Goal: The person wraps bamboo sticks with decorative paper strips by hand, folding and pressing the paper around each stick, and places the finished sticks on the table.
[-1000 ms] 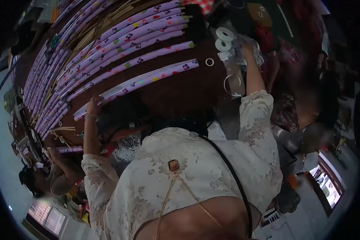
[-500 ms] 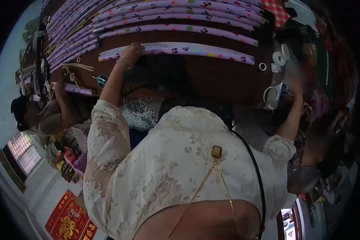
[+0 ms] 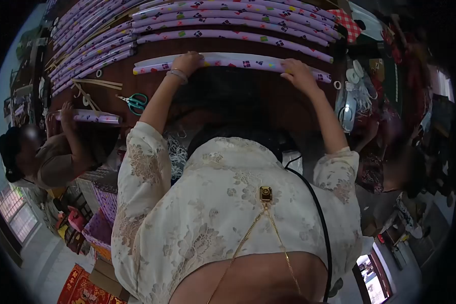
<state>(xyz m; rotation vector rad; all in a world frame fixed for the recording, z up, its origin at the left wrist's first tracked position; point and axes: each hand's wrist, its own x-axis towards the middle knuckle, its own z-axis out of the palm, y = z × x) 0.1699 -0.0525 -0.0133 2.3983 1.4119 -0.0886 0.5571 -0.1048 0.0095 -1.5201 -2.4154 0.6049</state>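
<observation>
Purple roll [image 3: 247,64]: lay clamped in left hand [image 3: 188,63] and right hand [image 3: 300,76], looked unfinished along its pale flap [image 3: 228,57], with finished-looking rolls [image 3: 238,35] lined up beyond

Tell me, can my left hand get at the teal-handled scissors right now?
Probably yes: the scissors lie uncovered on the table, beside your left forearm, with nothing seen blocking them. Your left hand would likely have to leave the purple roll first.

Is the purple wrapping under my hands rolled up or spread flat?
Mostly rolled: the purple wrapping lies as a long narrow tube under your left hand and right hand, a pale strip along its far side.
</observation>
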